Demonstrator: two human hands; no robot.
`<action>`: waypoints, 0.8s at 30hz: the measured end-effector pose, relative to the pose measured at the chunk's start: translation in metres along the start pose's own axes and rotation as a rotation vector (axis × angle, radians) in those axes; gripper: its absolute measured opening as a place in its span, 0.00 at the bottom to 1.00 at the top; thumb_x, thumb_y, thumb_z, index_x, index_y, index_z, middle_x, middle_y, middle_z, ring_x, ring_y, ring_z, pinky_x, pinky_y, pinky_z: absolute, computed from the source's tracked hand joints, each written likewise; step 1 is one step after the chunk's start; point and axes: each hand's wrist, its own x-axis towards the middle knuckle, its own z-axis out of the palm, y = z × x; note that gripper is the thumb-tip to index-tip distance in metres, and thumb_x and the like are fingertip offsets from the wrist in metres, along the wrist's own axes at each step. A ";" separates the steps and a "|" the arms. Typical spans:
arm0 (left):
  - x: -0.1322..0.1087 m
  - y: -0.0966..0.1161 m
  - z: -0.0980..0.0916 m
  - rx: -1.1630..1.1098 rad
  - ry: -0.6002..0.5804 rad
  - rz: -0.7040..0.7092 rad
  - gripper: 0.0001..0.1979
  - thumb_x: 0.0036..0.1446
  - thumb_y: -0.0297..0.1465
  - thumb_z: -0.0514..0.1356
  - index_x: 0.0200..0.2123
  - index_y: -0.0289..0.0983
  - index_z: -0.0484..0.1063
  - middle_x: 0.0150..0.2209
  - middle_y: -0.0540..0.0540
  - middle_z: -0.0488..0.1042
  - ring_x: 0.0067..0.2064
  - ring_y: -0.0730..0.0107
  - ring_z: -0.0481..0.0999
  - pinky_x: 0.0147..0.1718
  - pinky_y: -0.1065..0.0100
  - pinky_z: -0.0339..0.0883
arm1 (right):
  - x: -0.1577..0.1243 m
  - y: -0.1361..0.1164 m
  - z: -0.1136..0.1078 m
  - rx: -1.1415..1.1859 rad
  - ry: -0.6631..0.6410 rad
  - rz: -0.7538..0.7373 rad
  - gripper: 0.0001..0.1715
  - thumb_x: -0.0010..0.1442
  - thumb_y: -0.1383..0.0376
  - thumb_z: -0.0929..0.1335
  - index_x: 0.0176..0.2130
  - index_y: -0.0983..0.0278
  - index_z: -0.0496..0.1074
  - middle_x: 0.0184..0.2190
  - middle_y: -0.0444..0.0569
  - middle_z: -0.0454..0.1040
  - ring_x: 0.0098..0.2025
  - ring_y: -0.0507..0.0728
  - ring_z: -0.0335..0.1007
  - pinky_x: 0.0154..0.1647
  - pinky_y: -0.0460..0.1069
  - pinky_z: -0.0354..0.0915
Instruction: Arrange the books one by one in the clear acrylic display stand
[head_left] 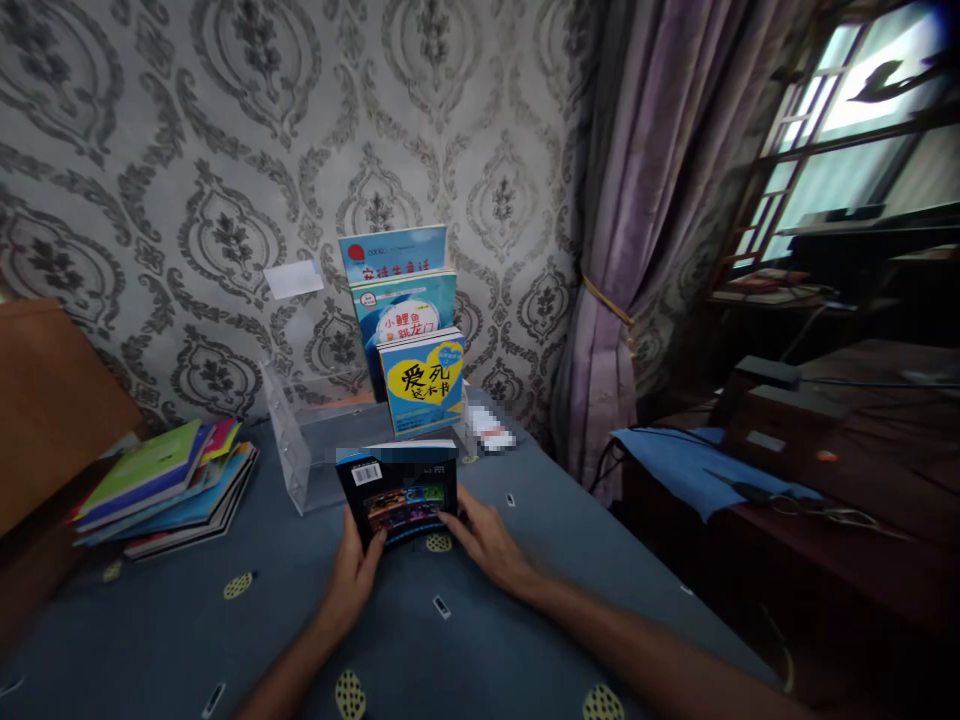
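Between my two hands is a black book (409, 500), its barcode and rows of coloured pictures facing me. My left hand (356, 560) grips its lower left edge, thumb on the cover. On the right edge, my right hand (484, 535) holds it with the thumb across the front. Just beyond stands a clear acrylic rack (289, 440). In its right part several books stand upright in stepped rows: a blue and yellow book (425, 385) in front, a teal book (409, 305) behind it, and a light blue book (394, 250) at the back.
A pile of colourful books (165, 485) lies on the left of the blue patterned cloth (442, 650), near a brown box-like object (60, 410). A blurred white item (489, 430) is right of the rack. Purple curtain (626, 250) and a dark desk (885, 430) are on the right.
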 end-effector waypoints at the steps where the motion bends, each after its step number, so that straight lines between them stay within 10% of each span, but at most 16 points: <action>1: -0.001 -0.002 0.000 0.010 0.003 -0.002 0.34 0.67 0.44 0.53 0.70 0.40 0.45 0.63 0.38 0.68 0.65 0.54 0.66 0.63 0.53 0.61 | 0.000 -0.001 0.000 0.004 -0.007 0.008 0.13 0.70 0.57 0.62 0.48 0.60 0.70 0.34 0.46 0.76 0.33 0.57 0.71 0.37 0.51 0.69; 24: 0.000 0.003 -0.004 0.017 -0.015 0.041 0.31 0.67 0.41 0.55 0.68 0.40 0.48 0.62 0.38 0.68 0.64 0.55 0.68 0.62 0.54 0.61 | 0.003 0.000 0.000 0.048 -0.022 0.018 0.09 0.69 0.58 0.63 0.44 0.60 0.69 0.30 0.44 0.74 0.29 0.55 0.69 0.32 0.49 0.64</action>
